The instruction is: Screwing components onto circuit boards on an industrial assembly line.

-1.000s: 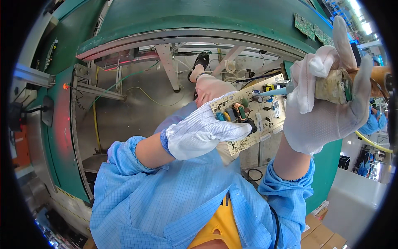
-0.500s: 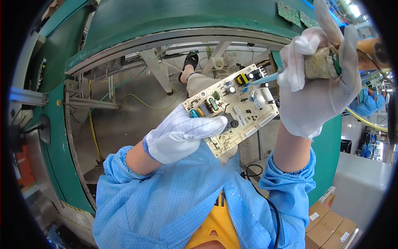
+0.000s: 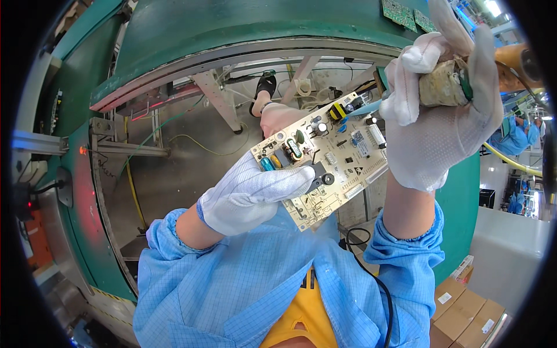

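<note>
Left hand (image 3: pixel 252 194): clamping the circuit board (image 3: pixel 342 159) at its left end
Right hand (image 3: pixel 438 133): gripping a wrapped tool (image 3: pixel 442 86), a pale-blue tip (image 3: pixel 368 109) pointing left
Circuit board: hanging between both hands, nearer than the green table (image 3: pixel 243 23)

Left glove (image 3: pixel 246 194): matt white cloth, finely ribbed
Right glove (image 3: pixel 432 133): matt white cloth, dotted texture
Circuit board (image 3: pixel 325 203), under the left thumb: smooth, cream, slight sheen
Wrapped tool (image 3: pixel 442 86), between the right fingers: rough, mottled, matt wrapping
Pale blue tip (image 3: pixel 369 108), just left of the right fingers: smooth, plastic-looking
Bench top (image 3: pixel 261 23), beyond both hands' fingers: smooth green, soft sheen
Bench rail (image 3: pixel 255 51), beyond the left fingers: dull, scuffed metal
Smock (image 3: pixel 232 278), nearer the body than the left fingers: creased, gridded blue cloth
Boxes (image 3: pixel 461 310), well below the right fingers: matt brown cardboard
</note>
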Demonstrator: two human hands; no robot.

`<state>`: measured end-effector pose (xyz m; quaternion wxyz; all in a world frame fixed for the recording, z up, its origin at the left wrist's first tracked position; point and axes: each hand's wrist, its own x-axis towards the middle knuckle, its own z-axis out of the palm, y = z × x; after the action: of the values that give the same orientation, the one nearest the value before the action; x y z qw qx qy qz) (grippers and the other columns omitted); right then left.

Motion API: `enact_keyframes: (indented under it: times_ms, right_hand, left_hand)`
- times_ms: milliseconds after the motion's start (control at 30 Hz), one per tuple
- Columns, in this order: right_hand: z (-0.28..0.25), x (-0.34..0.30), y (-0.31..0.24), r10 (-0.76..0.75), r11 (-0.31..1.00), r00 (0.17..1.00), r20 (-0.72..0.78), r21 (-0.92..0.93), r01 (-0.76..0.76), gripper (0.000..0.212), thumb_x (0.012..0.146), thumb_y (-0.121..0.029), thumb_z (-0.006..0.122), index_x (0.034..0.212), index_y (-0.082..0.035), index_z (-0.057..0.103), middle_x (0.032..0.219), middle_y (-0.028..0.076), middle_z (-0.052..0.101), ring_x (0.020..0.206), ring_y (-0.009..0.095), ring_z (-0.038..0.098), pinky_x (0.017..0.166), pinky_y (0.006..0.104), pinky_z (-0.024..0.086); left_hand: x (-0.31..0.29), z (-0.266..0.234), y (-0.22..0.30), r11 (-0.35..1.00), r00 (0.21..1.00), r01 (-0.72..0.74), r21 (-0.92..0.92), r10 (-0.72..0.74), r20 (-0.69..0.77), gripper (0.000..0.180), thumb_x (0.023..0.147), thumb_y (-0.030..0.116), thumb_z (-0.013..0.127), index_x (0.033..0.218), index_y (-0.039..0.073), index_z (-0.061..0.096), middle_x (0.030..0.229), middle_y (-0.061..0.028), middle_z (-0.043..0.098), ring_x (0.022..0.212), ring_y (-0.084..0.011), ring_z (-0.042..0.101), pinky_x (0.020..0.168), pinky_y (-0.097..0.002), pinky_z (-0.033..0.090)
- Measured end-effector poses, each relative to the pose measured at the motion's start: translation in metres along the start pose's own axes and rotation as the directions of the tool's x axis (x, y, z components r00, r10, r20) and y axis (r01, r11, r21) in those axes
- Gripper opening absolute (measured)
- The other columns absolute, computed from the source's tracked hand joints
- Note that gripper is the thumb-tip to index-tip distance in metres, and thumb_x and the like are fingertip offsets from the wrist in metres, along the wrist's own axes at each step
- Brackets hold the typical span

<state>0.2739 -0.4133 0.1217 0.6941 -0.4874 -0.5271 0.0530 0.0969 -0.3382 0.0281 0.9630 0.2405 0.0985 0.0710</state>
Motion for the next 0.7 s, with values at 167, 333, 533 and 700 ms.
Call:
enact_keyframes:
  times_ms: [167,333,533,700]
  right_hand:
    - [-0.002,-0.001,-0.001,0.102,0.986,0.993,-0.052,0.138,-0.094,0.043,0.1,-0.027,0.035,0.127,0.002,0.054,0.087,0.013,0.06,0.062,0.014,0.054,0.051,0.0268,0.045]
    - [0.0,-0.001,0.006,0.13,0.977,0.987,-0.093,0.182,-0.111,0.052,0.102,-0.035,0.03,0.124,0.005,0.055,0.077,0.01,0.058,0.056,0.014,0.052,0.05,0.0271,0.042]
    - [0.005,-0.003,0.0,-0.07,0.963,0.997,-0.038,-0.262,0.057,0.051,0.102,-0.033,0.032,0.121,0.007,0.058,0.076,0.01,0.057,0.055,0.014,0.051,0.05,0.0274,0.041]
    - [0.002,0.0,-0.003,0.025,0.968,0.999,-0.038,-0.247,-0.033,0.051,0.102,-0.032,0.031,0.12,0.007,0.058,0.077,0.01,0.059,0.055,0.014,0.052,0.049,0.0271,0.043]
  left_hand:
    - [-0.001,-0.005,0.0,0.999,0.997,0.03,0.018,-0.029,-0.065,0.067,0.084,0.009,0.071,0.142,0.004,0.041,0.133,-0.0086,0.053,0.125,-0.0187,0.05,0.106,-0.0342,0.039]
    - [-0.004,-0.003,0.003,0.999,0.992,0.038,0.019,-0.035,-0.119,0.058,0.086,0.008,0.068,0.137,0.002,0.044,0.126,-0.0102,0.057,0.115,-0.0193,0.057,0.1,-0.0345,0.046]
    - [-0.009,0.006,0.008,0.998,0.991,-0.059,-0.03,0.055,-0.12,0.043,0.09,0.005,0.061,0.131,-0.001,0.047,0.118,-0.0149,0.063,0.103,-0.0241,0.065,0.089,-0.038,0.056]
    - [-0.009,0.005,0.007,0.996,0.993,-0.093,-0.012,0.092,-0.072,0.04,0.091,0.005,0.06,0.129,-0.001,0.049,0.115,-0.0145,0.064,0.102,-0.0241,0.066,0.087,-0.0378,0.057]
